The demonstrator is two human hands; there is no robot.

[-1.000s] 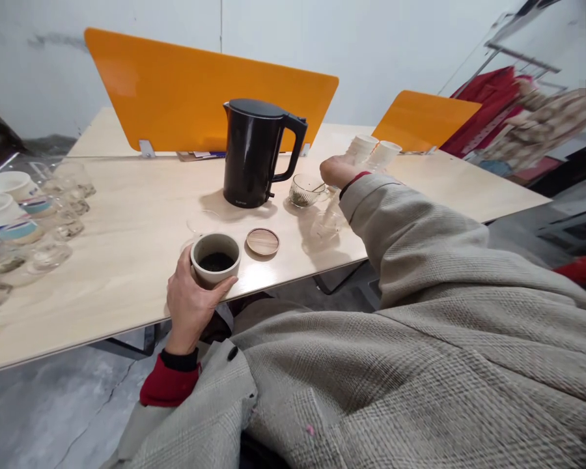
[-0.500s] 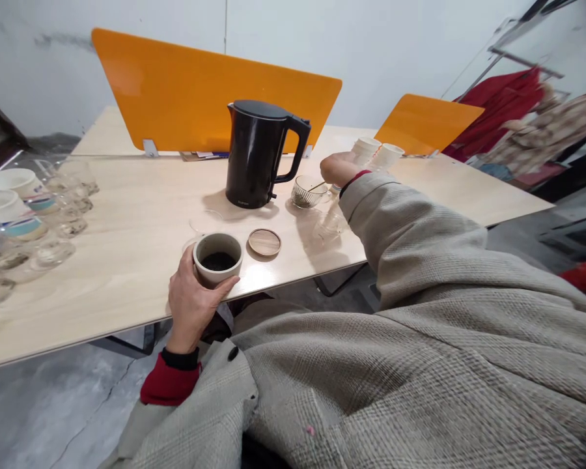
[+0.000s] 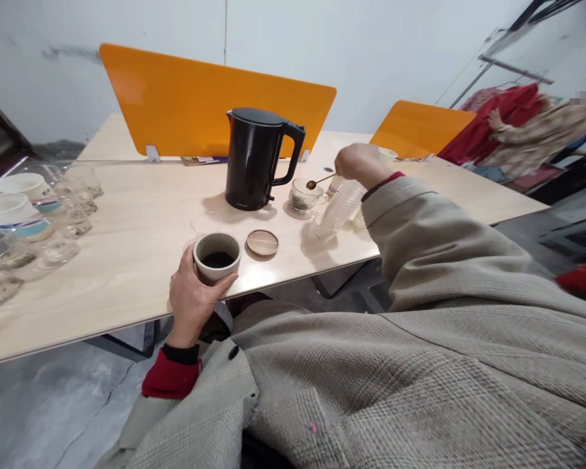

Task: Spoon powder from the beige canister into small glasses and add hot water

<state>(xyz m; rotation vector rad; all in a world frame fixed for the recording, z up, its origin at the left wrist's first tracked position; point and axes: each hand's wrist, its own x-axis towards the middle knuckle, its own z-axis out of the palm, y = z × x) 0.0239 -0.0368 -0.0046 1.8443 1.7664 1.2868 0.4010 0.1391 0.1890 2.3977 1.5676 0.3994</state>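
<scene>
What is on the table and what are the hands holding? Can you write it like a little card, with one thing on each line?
Left hand: holds a ceramic cup with something dark inside
Right hand: holds a small spoon above a glass cup
Nearby: black electric kettle, round wooden disc, clear cup
Table: pale wood
Behind: orange divider panel
</scene>
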